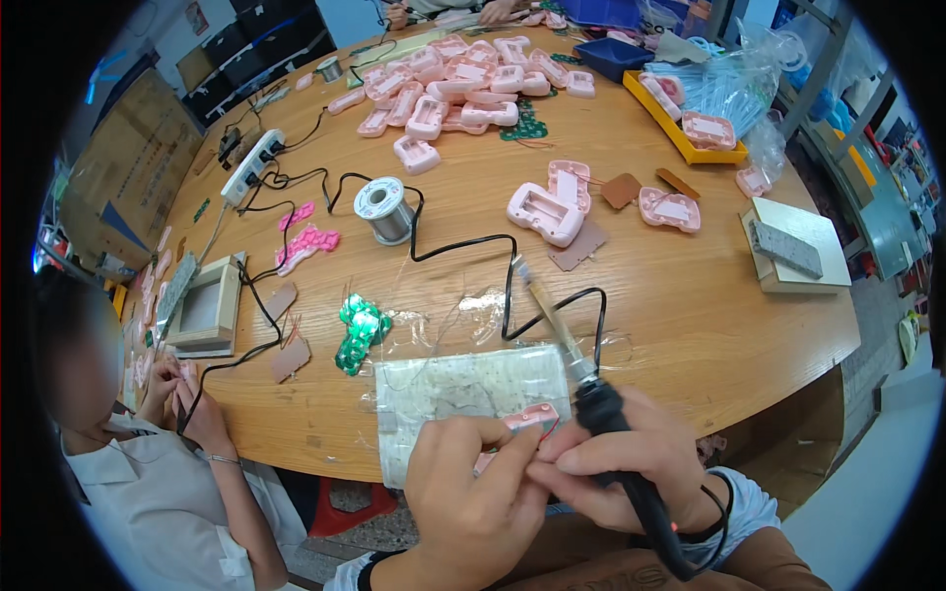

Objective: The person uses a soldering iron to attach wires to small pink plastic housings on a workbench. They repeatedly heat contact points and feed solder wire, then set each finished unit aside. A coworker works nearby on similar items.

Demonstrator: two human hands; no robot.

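Note:
My left hand (473,497) is closed around a small pink plastic shell (532,416), largely hidden by the fingers. A bit of red wire shows beside the shell. My right hand (631,463) grips the black handle of a soldering iron (557,320), its metal end pointing up and away over the table. The thumb and finger of that hand also meet the left fingertips at the shell; whether they pinch the wire is hidden. Beneath both hands lies a stained whitish work mat (463,384). Green circuit boards (360,333) lie left of the mat.
The iron's black cord (458,251) snakes past a solder spool (384,210) to a power strip (253,167). Pink shells (443,89) are heaped at the far side. A wooden box (798,246) stands right. A co-worker (168,473) sits at left; another person's hands (493,12) show far off.

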